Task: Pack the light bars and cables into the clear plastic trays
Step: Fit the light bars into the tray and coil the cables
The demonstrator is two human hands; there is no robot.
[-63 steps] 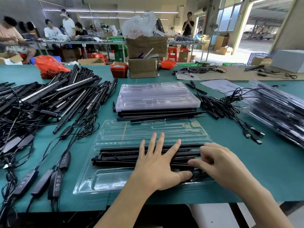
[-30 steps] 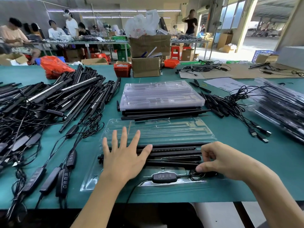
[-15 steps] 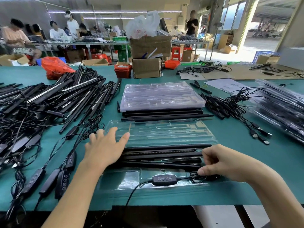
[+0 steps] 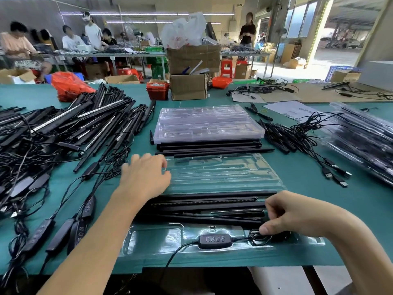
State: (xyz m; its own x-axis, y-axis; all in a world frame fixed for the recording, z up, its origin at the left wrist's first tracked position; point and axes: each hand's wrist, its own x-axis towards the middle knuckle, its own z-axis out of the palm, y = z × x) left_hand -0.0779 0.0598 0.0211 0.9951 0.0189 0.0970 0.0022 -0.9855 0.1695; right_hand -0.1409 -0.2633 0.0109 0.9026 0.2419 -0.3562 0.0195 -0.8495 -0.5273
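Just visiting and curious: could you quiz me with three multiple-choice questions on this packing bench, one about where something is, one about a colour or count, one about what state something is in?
1. Where does the controller lie?
A. in the open tray's near compartment
B. on the tray stack
C. in the red basket

2. What colour is the table?
A. grey
B. teal green
C. brown

3. What is the right hand doing?
A. lying flat
B. pinching the cable coil
C. holding scissors

Answers: 1 A, it sits in the tray nearest the camera; 2 B, the surface around the trays is teal; 3 B, thumb and fingers curl onto the coil.
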